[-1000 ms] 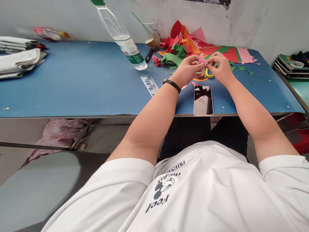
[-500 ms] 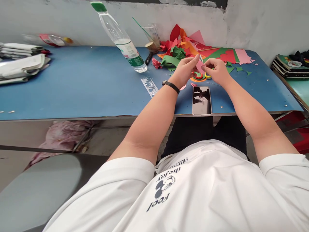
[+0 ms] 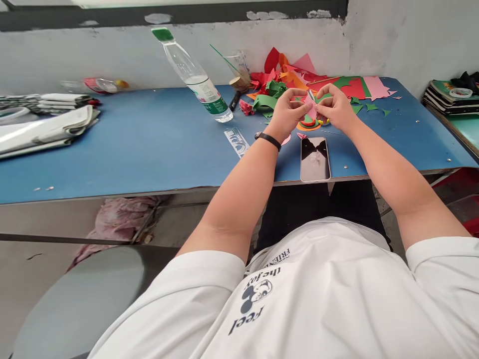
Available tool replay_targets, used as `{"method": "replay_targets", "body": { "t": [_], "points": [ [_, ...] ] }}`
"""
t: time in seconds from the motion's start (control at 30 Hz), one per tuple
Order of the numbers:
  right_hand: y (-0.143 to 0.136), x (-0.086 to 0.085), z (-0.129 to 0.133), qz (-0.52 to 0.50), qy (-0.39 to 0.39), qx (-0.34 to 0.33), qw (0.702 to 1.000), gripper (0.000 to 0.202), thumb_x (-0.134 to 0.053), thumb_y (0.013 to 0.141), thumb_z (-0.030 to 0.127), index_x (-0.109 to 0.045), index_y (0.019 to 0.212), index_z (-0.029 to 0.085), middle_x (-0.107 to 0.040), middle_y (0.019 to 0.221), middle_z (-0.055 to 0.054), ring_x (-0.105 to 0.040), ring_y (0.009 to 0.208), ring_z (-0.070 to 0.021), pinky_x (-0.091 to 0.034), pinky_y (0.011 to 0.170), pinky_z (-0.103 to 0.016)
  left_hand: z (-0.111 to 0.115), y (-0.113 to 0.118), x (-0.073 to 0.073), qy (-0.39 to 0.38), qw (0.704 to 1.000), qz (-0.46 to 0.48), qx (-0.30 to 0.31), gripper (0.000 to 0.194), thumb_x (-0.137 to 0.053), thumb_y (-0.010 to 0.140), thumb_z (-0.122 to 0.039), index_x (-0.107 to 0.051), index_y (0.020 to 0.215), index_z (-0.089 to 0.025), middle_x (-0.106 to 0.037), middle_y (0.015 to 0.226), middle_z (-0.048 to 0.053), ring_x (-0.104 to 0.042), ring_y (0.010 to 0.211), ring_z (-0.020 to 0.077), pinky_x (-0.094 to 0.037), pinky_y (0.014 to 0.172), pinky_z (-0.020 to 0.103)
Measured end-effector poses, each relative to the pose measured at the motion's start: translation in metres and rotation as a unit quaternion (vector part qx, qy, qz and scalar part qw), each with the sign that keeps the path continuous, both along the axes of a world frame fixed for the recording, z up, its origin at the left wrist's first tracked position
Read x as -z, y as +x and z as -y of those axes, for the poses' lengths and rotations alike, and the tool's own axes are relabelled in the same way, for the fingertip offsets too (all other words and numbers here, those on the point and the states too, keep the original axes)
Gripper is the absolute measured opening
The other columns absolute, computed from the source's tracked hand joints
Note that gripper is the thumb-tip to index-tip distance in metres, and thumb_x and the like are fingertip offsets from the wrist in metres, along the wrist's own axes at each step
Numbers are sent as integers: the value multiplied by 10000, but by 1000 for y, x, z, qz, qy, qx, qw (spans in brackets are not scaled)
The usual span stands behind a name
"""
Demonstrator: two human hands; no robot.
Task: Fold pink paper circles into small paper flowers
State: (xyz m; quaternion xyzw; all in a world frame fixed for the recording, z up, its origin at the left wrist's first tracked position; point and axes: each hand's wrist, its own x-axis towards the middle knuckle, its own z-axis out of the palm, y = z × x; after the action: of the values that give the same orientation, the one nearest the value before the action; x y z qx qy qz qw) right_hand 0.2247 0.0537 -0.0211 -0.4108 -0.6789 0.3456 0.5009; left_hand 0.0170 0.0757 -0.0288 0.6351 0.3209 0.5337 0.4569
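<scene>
A small piece of pink paper (image 3: 310,107) is pinched between my two hands above the blue table. My left hand (image 3: 290,110) holds it from the left, fingers bent, with a black band on the wrist. My right hand (image 3: 333,105) grips its right side with thumb and fingers. Below my hands lie scissors with red and yellow handles (image 3: 308,122), partly hidden, on orange and green paper. A phone (image 3: 315,159) lies near the table's front edge, with a small folded pink piece (image 3: 301,135) just above it.
Red, orange and green paper scraps (image 3: 277,89) lie behind my hands. To the left are a tilted-looking water bottle (image 3: 204,92), a black marker (image 3: 235,100) and a clear stencil ruler (image 3: 236,141). Folded newspapers (image 3: 48,124) lie far left, notebooks (image 3: 445,99) far right.
My hands have shifted their hold on the pink paper, and my fingers are raised and more spread. The view has tilted slightly, so the table and bottle appear lower.
</scene>
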Motion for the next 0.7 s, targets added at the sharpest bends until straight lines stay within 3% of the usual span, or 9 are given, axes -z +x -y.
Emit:
{"method": "replay_targets", "body": {
  "t": [0.13, 0.27, 0.37, 0.53, 0.7],
  "points": [
    [-1, -1, 1, -2, 26, -8, 1000, 564, -986, 778, 787, -708, 972, 336, -863, 910, -38, -742, 896, -235, -584, 870, -516, 8, 0, -7, -7, 999, -35, -15, 279, -934, 1182, -334, -660, 1180, -283, -727, 871, -35, -849, 990, 186, -645, 1056, 406],
    [0, -1, -1, 20, 68, 11, 997, 646, -972, 728, 900, -742, 947, 337, -875, 973, -93, -754, 964, -271, -619, 963, -579, 7, -1, -7, -3, 1000, -6, -14, 326, -1023, 1073, -366, -726, 1194, -308, -783, 918, -18, -830, 957, 203, -663, 944, 393],
    [2, -2, 0, 33, 81, 22, 996, 609, -1021, 762, 851, -784, 931, 316, -889, 1029, -120, -755, 1004, -287, -632, 1005, -566, -2, 0, -2, -2, 999, 34, -2, 346, -1039, 1008, -303, -786, 1244, -310, -811, 968, -12, -799, 865, 182, -670, 858, 358],
    [8, -4, 6, 74, 120, 63, 988, 486, -1164, 917, 596, -768, 913, 314, -810, 1098, -77, -781, 1064, -308, -696, 1028, -533, -21, 2, 10, -3, 999, 37, -7, 381, -1108, 954, -314, -810, 1189, -284, -765, 937, -12, -909, 982, 229, -713, 867, 327],
    [12, 2, -6, 111, 153, 60, 980, 549, -1127, 980, 749, -799, 937, 312, -785, 1143, -126, -729, 1303, -351, -685, 1113, -532, -24, 1, 12, -1, 999, 50, 0, 313, -1088, 971, -274, -854, 1179, -262, -806, 983, 8, -914, 1037, 231, -747, 914, 338]
  ]
}}
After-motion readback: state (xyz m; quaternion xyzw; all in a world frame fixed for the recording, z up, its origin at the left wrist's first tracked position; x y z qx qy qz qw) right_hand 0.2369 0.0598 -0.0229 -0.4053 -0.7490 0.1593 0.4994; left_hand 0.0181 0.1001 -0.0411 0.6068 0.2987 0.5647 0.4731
